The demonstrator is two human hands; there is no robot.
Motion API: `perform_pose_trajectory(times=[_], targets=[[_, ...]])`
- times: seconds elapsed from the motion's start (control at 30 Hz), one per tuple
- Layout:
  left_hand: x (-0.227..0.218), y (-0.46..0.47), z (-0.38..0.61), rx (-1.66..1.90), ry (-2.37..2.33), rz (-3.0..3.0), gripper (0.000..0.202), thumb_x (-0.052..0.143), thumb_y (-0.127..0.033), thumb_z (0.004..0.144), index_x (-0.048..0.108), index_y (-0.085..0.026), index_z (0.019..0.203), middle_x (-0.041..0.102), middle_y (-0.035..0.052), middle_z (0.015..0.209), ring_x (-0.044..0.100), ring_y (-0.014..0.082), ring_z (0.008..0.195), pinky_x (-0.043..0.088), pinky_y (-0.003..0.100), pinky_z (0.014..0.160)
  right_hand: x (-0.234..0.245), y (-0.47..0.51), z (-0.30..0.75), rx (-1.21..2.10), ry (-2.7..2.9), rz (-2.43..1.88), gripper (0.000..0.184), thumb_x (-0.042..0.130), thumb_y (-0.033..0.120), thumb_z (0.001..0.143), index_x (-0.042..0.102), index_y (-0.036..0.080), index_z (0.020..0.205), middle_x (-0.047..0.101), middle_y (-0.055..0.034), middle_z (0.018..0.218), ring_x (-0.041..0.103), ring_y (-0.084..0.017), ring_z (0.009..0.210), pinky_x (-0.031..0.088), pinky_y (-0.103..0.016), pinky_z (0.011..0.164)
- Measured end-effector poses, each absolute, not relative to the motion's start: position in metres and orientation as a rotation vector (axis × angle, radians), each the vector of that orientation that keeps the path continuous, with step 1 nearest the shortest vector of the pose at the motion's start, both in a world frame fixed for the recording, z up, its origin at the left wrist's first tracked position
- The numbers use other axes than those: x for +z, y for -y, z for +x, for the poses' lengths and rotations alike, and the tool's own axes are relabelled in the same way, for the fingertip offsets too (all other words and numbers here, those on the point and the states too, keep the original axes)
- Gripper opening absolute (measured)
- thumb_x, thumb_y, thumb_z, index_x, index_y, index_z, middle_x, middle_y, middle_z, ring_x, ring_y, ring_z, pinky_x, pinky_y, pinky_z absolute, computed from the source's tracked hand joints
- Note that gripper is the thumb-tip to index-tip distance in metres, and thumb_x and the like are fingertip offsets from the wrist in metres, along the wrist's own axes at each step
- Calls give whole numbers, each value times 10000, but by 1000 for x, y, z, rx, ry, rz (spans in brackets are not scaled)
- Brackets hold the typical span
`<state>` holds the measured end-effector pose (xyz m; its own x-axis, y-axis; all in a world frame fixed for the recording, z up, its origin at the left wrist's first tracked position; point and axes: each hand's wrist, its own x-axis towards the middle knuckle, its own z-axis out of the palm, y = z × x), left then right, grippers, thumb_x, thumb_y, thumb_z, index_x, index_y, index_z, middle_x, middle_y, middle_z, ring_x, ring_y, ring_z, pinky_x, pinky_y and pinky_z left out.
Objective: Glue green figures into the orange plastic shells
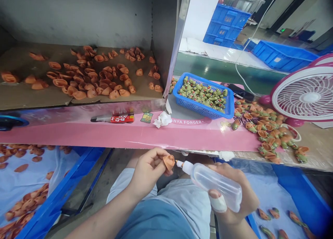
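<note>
Above the lap (188,200), the left hand's grip (149,171) pinches an orange piece (169,162), apparently steadying it just beside the nozzle (179,164) of the squeeze bottle (215,183) clasped by the right hand's grip (246,190).

Head view: taken from above the lap (191,199), directed forward and down; left hand (148,171), right hand (238,188) shown close, before near edge of pink desk (130,136); blue crates (223,30) seen distantly beyond far edge.

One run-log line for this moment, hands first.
left hand: holds orange piece | right hand: holds clear bottle | nozzle: beside orange piece, contact unclear | blue basket: holds green pieces
</note>
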<state>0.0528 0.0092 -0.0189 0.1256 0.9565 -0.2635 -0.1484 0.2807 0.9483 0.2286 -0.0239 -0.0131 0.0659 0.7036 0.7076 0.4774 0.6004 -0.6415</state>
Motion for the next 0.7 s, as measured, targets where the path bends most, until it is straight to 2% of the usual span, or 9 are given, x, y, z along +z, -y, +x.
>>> perform_pose_trajectory(times=[0.17,0.3,0.37,0.7], targets=[[-21,-9,52,1004,-1118,951,43,535,-109,701,542,-150,710,625,-25,588,575,86,476,483,189,459,-9,21,226,281,1591,-952,328,602,204,661,552,93,966,560,-49,712,506,-141,550,379,-268,435],[-23,-9,51,1019,-1102,974,93,522,-73,702,554,-153,735,626,-25,590,576,87,500,483,186,472,-9,20,225,239,1642,-963,327,599,197,661,547,98,968,563,-54,733,520,-154,585,411,-292,487],[-24,-9,51,1023,-1099,985,112,516,-59,702,560,-155,739,626,-25,588,573,85,506,485,186,481,-9,20,226,271,1666,-938,313,589,207,671,545,95,960,553,-47,706,506,-143,556,405,-282,464],[-25,-9,51,1022,-1107,1011,113,502,-69,718,559,-158,757,631,-24,592,575,85,504,489,189,486,-7,20,229,324,1647,-978,283,598,193,648,542,105,912,564,-50,697,525,-154,564,432,-314,511]])
